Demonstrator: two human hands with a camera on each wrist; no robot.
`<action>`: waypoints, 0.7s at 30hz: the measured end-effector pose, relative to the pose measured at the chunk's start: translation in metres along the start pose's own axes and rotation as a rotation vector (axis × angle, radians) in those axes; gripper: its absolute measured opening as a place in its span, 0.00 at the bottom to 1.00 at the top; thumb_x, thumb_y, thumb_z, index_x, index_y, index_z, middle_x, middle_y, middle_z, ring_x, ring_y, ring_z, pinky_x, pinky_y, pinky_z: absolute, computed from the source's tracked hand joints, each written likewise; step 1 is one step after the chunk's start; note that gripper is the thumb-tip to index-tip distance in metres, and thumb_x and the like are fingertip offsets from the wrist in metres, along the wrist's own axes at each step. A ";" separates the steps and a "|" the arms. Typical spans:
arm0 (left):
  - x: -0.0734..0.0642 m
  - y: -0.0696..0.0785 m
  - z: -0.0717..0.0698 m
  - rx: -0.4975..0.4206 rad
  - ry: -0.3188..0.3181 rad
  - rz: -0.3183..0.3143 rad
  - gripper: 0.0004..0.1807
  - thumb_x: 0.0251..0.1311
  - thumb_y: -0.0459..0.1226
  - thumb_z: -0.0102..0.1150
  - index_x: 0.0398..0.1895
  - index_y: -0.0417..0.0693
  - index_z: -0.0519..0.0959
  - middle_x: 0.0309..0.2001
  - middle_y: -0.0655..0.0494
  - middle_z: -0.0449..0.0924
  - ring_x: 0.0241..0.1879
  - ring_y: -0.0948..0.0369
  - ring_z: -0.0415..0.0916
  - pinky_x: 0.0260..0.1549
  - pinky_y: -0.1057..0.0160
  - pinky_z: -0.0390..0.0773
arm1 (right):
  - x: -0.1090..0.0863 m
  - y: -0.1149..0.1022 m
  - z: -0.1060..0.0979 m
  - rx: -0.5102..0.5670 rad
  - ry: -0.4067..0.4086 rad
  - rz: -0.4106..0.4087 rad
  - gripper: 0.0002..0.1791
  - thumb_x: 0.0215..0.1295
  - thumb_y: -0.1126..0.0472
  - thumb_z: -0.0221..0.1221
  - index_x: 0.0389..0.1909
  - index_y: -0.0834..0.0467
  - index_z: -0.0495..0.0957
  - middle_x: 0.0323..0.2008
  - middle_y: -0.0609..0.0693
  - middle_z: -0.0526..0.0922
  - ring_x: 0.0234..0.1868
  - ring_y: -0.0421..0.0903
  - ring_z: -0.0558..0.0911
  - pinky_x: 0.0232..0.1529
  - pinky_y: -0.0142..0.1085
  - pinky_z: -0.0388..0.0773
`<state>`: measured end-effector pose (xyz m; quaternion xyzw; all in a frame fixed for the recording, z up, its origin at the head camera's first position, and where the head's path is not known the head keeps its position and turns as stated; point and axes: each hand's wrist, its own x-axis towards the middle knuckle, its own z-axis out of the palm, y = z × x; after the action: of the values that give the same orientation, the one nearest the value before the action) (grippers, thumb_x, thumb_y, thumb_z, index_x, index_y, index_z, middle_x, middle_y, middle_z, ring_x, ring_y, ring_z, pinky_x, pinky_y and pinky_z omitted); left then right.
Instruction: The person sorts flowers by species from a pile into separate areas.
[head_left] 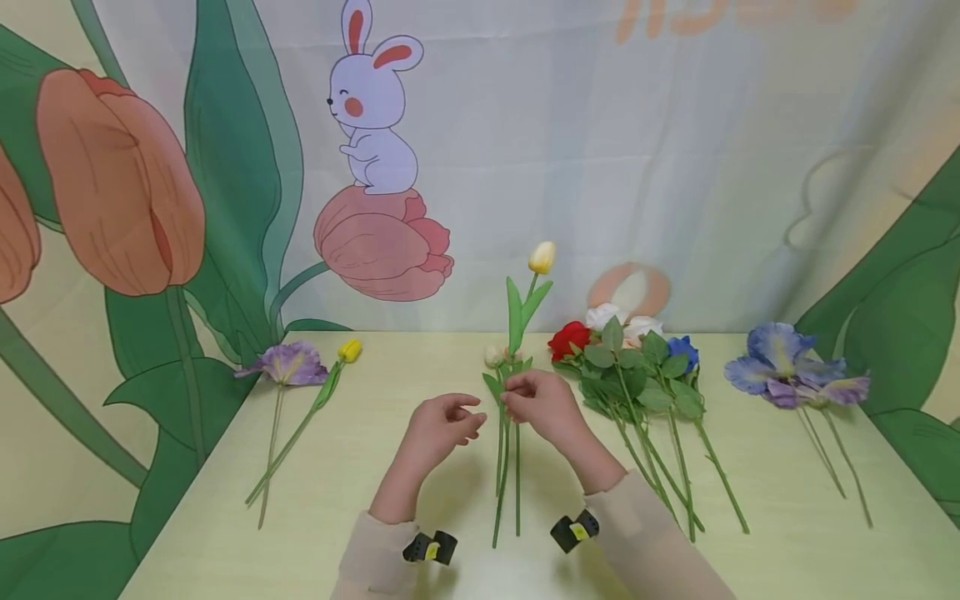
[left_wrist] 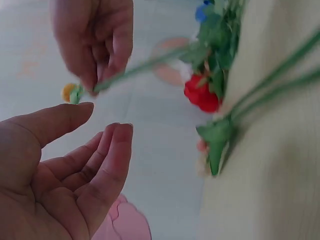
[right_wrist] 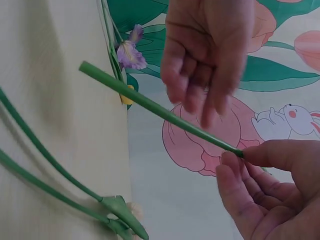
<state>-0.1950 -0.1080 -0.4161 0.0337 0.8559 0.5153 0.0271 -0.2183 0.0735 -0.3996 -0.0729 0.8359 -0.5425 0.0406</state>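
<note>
A yellow-and-white tulip [head_left: 542, 257] stands upright above the table, its green stem [right_wrist: 160, 110] pinched between the thumb and fingers of my right hand [head_left: 543, 408]. The stem's cut end points away from that hand in the right wrist view. My left hand [head_left: 446, 425] hovers just left of the stem, fingers loosely bent with nothing between them; in the left wrist view its thumb and fingers [left_wrist: 112, 160] are spread apart. Beneath the hands, pale tulips [head_left: 493, 357] lie on the table with their stems toward me, partly hidden by the right hand.
On the left lie a purple iris-like flower [head_left: 292, 364] and a yellow tulip [head_left: 349, 350]. To the right is a bunch with a red rose [head_left: 570, 341], white roses and a blue rose [head_left: 683, 353]. Blue-purple flowers [head_left: 780, 354] lie far right. A printed curtain [head_left: 525, 125] hangs behind.
</note>
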 end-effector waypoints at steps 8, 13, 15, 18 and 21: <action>-0.010 -0.048 -0.070 0.327 0.100 -0.051 0.19 0.67 0.35 0.62 0.56 0.30 0.80 0.42 0.38 0.87 0.43 0.46 0.85 0.42 0.51 0.84 | -0.012 0.020 -0.003 -0.067 -0.076 0.031 0.10 0.68 0.69 0.60 0.46 0.71 0.83 0.36 0.62 0.88 0.30 0.44 0.87 0.35 0.36 0.87; -0.016 -0.077 -0.116 0.461 0.126 -0.094 0.22 0.68 0.35 0.59 0.59 0.26 0.77 0.51 0.29 0.83 0.52 0.37 0.81 0.51 0.42 0.81 | -0.016 0.032 0.005 -0.075 -0.116 0.064 0.10 0.67 0.69 0.60 0.45 0.71 0.83 0.34 0.61 0.88 0.27 0.41 0.85 0.33 0.34 0.85; -0.017 -0.088 -0.131 0.507 0.132 -0.109 0.24 0.68 0.35 0.59 0.60 0.24 0.75 0.54 0.26 0.81 0.54 0.34 0.80 0.53 0.41 0.81 | -0.016 0.035 0.007 -0.068 -0.126 0.077 0.09 0.66 0.70 0.60 0.43 0.71 0.83 0.34 0.62 0.87 0.26 0.40 0.83 0.31 0.33 0.84; -0.018 -0.103 -0.149 0.558 0.129 -0.139 0.25 0.67 0.34 0.58 0.61 0.22 0.73 0.57 0.24 0.78 0.56 0.31 0.78 0.55 0.38 0.79 | -0.016 0.039 0.012 -0.049 -0.147 0.098 0.09 0.66 0.71 0.60 0.43 0.72 0.82 0.33 0.62 0.87 0.24 0.40 0.82 0.31 0.34 0.85; -0.021 -0.117 -0.163 0.598 0.104 -0.189 0.27 0.67 0.34 0.58 0.62 0.20 0.71 0.57 0.21 0.76 0.58 0.29 0.75 0.56 0.37 0.77 | -0.014 0.043 0.016 -0.033 -0.178 0.125 0.10 0.66 0.70 0.59 0.44 0.73 0.82 0.33 0.61 0.87 0.24 0.39 0.83 0.31 0.35 0.87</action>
<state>-0.1909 -0.3077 -0.4433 -0.0658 0.9691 0.2370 0.0199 -0.2056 0.0786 -0.4450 -0.0695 0.8407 -0.5165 0.1473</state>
